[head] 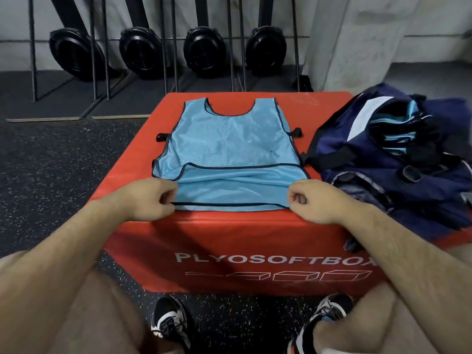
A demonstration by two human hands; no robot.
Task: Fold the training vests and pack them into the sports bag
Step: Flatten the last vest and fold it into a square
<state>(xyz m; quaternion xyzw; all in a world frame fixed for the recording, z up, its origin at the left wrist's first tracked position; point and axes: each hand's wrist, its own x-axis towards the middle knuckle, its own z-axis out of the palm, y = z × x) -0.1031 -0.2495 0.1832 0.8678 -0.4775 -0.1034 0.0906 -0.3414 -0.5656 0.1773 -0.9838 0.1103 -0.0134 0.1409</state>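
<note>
Left hand [150, 198] and right hand [310, 200] pinch hem corners of vest [229, 146] at box [255, 238] near edge; slick mesh (likely) slips, fold skews

Both forearms are bare, with no sleeves reaching into view, and fine hair shows along them. The left hand [150, 200] and the right hand [313, 201] wear no gloves, rings, watch or wristband. The thighs at the bottom corners are bare too, though the picture is blurred there. On the feet are lace-up trainers: the left shoe [169, 320] is black with white panels and white laces, and the right shoe [323, 319] is black with white and grey panels, a touch of blue near its tongue and a strip of orange at its lower edge.
</note>
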